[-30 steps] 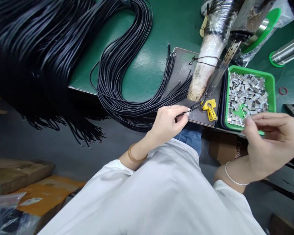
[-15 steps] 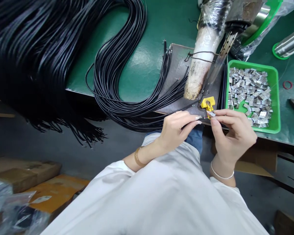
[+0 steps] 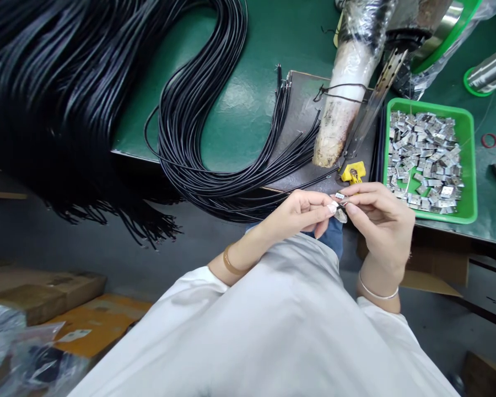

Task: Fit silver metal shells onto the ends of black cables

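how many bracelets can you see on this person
2: a tan bracelet on the wrist of the left hand, and a thin silver bracelet on the wrist of the right hand. More could be hidden under the white sleeves.

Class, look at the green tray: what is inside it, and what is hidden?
Inside the green tray lie small silvery metal pieces, heaped. Patches of its green bottom show between them; lower pieces and the rest of the bottom are covered.

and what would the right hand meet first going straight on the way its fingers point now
Probably the left hand, which sits just ahead of the right hand in the picture; the depth between them is hard to judge.
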A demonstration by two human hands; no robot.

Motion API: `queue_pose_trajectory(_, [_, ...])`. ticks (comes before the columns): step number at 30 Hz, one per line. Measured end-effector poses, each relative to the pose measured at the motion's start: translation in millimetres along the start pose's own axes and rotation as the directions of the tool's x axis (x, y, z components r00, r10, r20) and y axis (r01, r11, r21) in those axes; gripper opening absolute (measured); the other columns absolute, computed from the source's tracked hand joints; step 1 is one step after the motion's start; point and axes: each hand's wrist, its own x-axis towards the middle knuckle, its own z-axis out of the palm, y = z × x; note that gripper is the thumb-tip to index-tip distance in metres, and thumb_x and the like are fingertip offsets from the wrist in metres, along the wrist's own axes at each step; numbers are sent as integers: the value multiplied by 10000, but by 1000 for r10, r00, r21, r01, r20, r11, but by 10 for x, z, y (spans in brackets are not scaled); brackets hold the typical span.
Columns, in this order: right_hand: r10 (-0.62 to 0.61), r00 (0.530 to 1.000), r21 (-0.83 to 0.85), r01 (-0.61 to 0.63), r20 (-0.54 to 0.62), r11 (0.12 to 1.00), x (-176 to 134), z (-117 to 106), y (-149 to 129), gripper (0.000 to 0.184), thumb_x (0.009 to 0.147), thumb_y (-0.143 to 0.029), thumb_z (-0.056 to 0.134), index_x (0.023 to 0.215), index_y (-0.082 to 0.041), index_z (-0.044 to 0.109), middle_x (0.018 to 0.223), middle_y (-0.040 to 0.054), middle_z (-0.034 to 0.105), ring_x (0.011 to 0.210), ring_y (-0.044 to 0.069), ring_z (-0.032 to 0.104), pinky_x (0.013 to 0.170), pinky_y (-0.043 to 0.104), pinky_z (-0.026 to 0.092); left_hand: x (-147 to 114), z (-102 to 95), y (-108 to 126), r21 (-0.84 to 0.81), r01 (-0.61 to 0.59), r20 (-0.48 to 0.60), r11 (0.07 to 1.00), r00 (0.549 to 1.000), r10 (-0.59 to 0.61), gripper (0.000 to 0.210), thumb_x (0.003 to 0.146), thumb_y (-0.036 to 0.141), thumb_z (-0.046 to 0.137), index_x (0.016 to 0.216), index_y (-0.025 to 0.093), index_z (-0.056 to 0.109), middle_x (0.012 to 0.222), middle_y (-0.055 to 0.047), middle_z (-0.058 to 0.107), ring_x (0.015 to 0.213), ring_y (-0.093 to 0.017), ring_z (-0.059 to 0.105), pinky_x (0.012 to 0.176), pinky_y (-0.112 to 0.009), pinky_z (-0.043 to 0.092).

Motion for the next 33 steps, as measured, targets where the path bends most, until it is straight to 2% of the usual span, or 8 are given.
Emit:
queue_pose_trajectory(5, [-6,999,14,6,32,1000,-14,-3,26,81,850,-189,739,906,-246,747,1013,34,737,908,156,725,737,283,640,-12,-24,-4,39,-26,13,999,1000,26,395,848,503,728,759,137,606,516,32,541,431,-43,394,440,-207,258])
queue_pose_trajectory(11, [-213,977,-343,193,-22,919,-64,87,-53,235,840,-103,712,996,-275,745,1083,36,752,1021,195,709,939,389,609,-2,0,-4,168,-76,-113,983,989,96,349,880,438,704,743,125,635,515,36,540,465,-45,410,490,-195,323])
queue_pose_trajectory(17, [22,992,105,-35,122,994,-18,27,77,23,866,-239,722,845,-231,719,1032,37,734,871,169,742,754,320,653,-37,-40,29,220,-174,-5,960,984,179,305,829,405,758,773,107,726,572,15,564,513,-62,463,491,-196,376])
queue_pose_trajectory(20, [53,998,96,-57,43,994,0,31,71,39,874,-240,711,840,-222,710,1021,41,736,895,177,750,779,330,660,-32,-47,51,253,-216,26,943,976,216,241,823,349,766,845,110,791,649,-39,676,576,-97,583,545,-213,463])
queue_pose_trajectory(22, [-4,994,-66,-4,-108,998,-3,55,36,28,880,-218,697,876,-237,717,1015,40,744,930,195,748,810,365,660,-8,-37,41,236,-214,-64,948,970,235,226,821,322,771,911,117,806,667,-47,702,585,-102,604,563,-217,488])
queue_pose_trajectory(25, [-262,926,-383,146,-271,912,-31,87,2,172,863,-166,699,981,-285,736,1040,29,768,978,231,745,884,448,646,51,-12,-2,170,-218,-268,961,928,258,239,813,320,777,939,118,798,648,-22,688,536,-72,541,533,-202,463])
queue_pose_trajectory(29, [-506,832,-512,340,-228,789,-103,120,14,322,885,-163,649,1151,-337,706,1094,2,781,951,229,763,823,418,655,113,23,-23,180,-243,-330,953,898,291,200,763,307,800,823,118,766,748,-33,715,630,-78,568,605,-207,476])
queue_pose_trajectory(33, [-469,873,-455,367,-134,812,-148,161,30,275,908,-194,619,1137,-337,673,1054,-7,791,904,215,775,722,370,645,134,58,22,209,-235,-359,949,885,298,170,735,263,777,716,130,672,578,46,529,523,-38,392,495,-190,306])
